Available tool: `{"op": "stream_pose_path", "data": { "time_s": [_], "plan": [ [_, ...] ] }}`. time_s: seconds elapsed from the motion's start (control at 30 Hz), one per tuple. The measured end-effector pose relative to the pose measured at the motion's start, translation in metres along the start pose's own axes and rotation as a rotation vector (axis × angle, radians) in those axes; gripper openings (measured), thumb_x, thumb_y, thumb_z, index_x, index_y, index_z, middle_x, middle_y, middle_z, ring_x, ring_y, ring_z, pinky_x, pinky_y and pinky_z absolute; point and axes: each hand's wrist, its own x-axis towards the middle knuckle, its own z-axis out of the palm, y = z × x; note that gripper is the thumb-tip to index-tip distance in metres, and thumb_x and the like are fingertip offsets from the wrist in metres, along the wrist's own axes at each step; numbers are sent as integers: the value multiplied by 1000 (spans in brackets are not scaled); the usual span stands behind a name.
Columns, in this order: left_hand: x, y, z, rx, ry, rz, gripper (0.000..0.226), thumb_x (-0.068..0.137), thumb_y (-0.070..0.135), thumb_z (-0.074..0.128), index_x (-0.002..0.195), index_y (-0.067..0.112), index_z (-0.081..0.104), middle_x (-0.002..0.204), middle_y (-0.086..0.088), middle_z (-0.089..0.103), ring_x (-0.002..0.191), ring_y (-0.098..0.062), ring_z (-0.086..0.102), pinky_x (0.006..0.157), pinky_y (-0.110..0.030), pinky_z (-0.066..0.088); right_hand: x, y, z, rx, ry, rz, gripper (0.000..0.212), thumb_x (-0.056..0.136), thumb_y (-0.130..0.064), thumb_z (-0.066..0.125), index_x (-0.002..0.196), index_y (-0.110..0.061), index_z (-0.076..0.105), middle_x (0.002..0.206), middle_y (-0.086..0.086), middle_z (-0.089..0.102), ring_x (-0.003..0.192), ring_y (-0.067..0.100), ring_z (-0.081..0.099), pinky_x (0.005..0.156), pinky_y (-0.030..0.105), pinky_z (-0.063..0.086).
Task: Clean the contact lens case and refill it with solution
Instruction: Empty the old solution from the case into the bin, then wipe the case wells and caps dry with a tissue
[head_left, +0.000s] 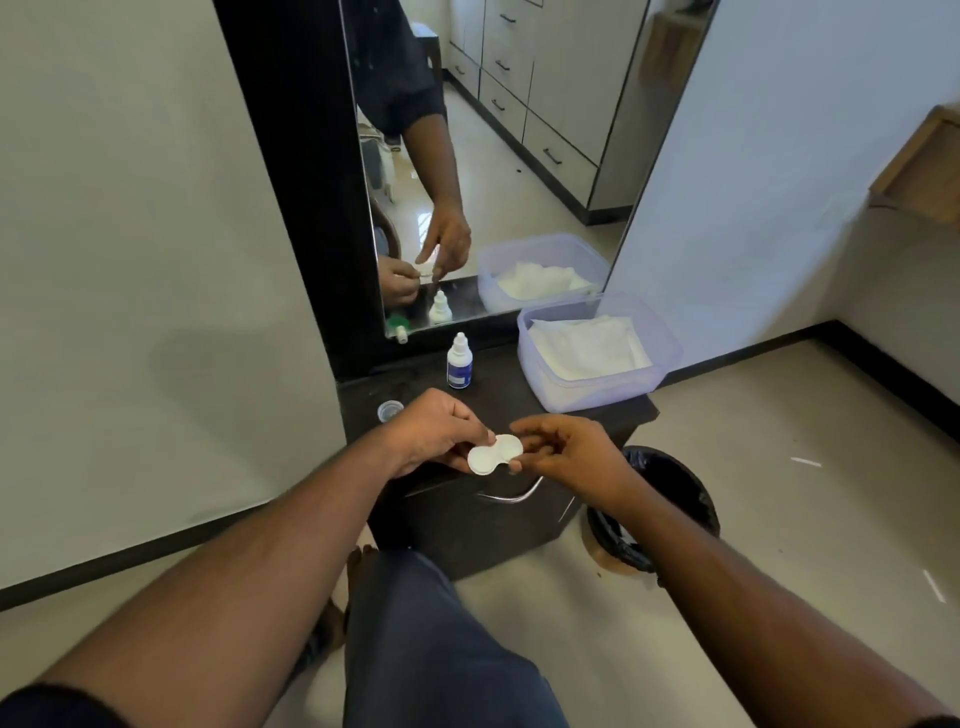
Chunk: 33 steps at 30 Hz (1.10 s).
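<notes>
Both hands meet above the front edge of a small dark desk (587, 410). The left hand (436, 431) pinches the white contact lens case (493, 453) by its left well, thumb on top and fingers curled beneath, so its grip is clamped on the case. The case shows 2 round wells joined at the middle, tilted slightly with the right well higher. The right hand (566, 452) has its fingers loosely bent beside the right well, its fingertips touching the rim; whether this grip actually pinches the case I cannot tell.

On the desk behind the hands stands a small white solution bottle (459, 362) with a blue label, upright, its nozzle uncapped. Left of it, near the left wrist, lies a small clear cap (389, 411). To the right sits a translucent plastic tub (597, 353) holding white tissues (587, 345). A mirror (493, 156) leans behind the desk, reflecting hands, bottle and tub. A black-lined bin (670, 499) stands on the floor at the desk's right.
</notes>
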Motion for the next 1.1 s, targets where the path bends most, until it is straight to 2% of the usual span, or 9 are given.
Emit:
{"op": "stream_pose_path", "data": {
  "time_s": [0.13, 0.2, 0.37, 0.57, 0.73, 0.87, 0.93, 1.0, 1.1],
  "plan": [
    [4, -1, 0, -116, 26, -28, 23, 80, -1, 72, 95, -17, 65, 78, -19, 67, 58, -16, 65, 49, -23, 55, -7, -14, -24, -135, 165, -101, 20, 81, -16, 72, 101, -17, 73, 91, -8, 72, 83, -5, 64, 79, 5, 47],
    [8, 2, 1, -134, 41, -22, 24, 80, -1, 71, 97, -17, 64, 81, -21, 67, 60, -16, 66, 50, -23, 55, -4, -24, -46, -167, 230, -152, 15, 81, -17, 72, 96, -17, 74, 89, -11, 71, 84, -9, 62, 78, 1, 44],
    [17, 6, 6, -115, 78, 2, 18, 80, -1, 72, 91, -15, 66, 87, -24, 67, 61, -17, 66, 49, -21, 54, 32, -39, -94, -324, 283, -148, 20, 83, -18, 70, 102, -11, 73, 99, 0, 71, 87, 12, 66, 86, 23, 51],
    [25, -4, 8, -105, 105, 31, 7, 79, -1, 72, 83, -7, 71, 82, -20, 70, 55, -10, 66, 50, -20, 54, 85, -25, -104, -573, 5, -9, 20, 83, -14, 70, 102, -11, 73, 103, 6, 71, 79, 10, 63, 88, 26, 50],
    [25, -1, 9, -75, 107, 17, 7, 77, -1, 74, 82, -6, 72, 90, -23, 72, 60, -13, 67, 51, -21, 56, 101, -18, -94, -633, -81, 46, 20, 81, -14, 72, 100, -11, 72, 102, 4, 68, 83, 15, 61, 84, 23, 48],
    [25, 0, 9, -45, 104, 27, 7, 76, 0, 76, 79, -5, 73, 89, -21, 73, 61, -12, 66, 52, -21, 55, 107, -10, -94, -630, 224, -83, 11, 82, -15, 71, 93, -16, 68, 101, 6, 67, 85, 16, 59, 90, 31, 51],
    [23, 1, 9, -40, 99, 40, 8, 76, 0, 76, 81, -6, 73, 85, -18, 73, 59, -9, 67, 51, -19, 53, 109, -8, -94, -575, 341, -98, 28, 80, -18, 74, 106, -18, 65, 113, 5, 63, 96, 18, 59, 95, 34, 49],
    [21, 1, 9, -30, 94, 58, 9, 76, 0, 76, 82, -7, 74, 80, -14, 74, 60, -10, 67, 53, -19, 54, 111, -6, -94, -553, 300, -47, 35, 80, -20, 74, 113, -18, 65, 120, 4, 62, 101, 19, 58, 97, 33, 46],
    [18, 1, 8, 60, 106, 103, 6, 75, 3, 77, 78, -2, 76, 76, -11, 75, 66, -15, 68, 61, -24, 58, 111, -7, -93, -567, 287, -21, 18, 81, -24, 73, 97, -17, 71, 108, 4, 68, 93, 16, 60, 93, 31, 48]
  ]
}}
